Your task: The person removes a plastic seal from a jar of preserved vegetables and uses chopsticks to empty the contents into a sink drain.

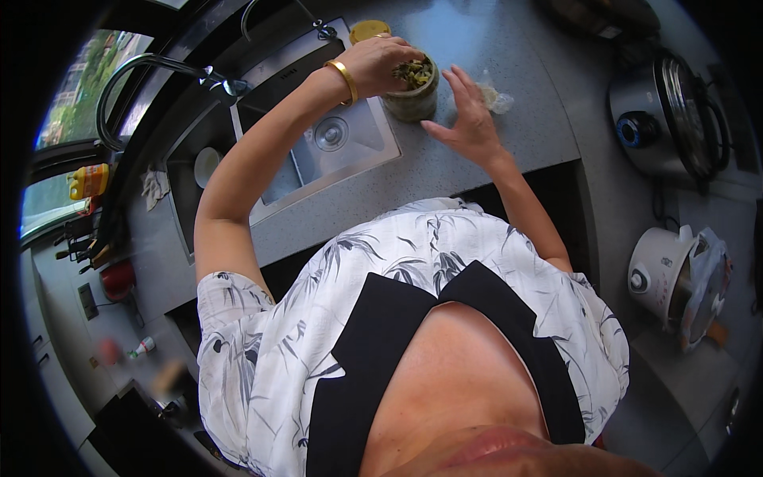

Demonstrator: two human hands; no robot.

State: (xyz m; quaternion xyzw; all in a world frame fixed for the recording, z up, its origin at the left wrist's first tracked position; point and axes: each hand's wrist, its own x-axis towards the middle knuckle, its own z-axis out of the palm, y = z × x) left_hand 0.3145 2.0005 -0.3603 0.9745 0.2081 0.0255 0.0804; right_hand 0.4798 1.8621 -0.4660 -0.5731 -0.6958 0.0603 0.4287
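Observation:
A wide glass jar stands on the counter beside the sink, filled to its mouth with chopped leafy greens. My left hand, a gold bangle on its wrist, lies over the jar's left rim with its fingers at the greens; the fingertips are partly hidden, so their hold is unclear. Right of the jar, my right hand is spread with nothing in it, apart from the glass. A yellow lid is behind my left hand. Crumpled clear plastic lies just beyond my right hand.
Left of the jar is a steel double sink, with a curved faucet and a white bowl in it. A cloth lies past the sink. At the right stand a steel electric cooker and a white electric pot.

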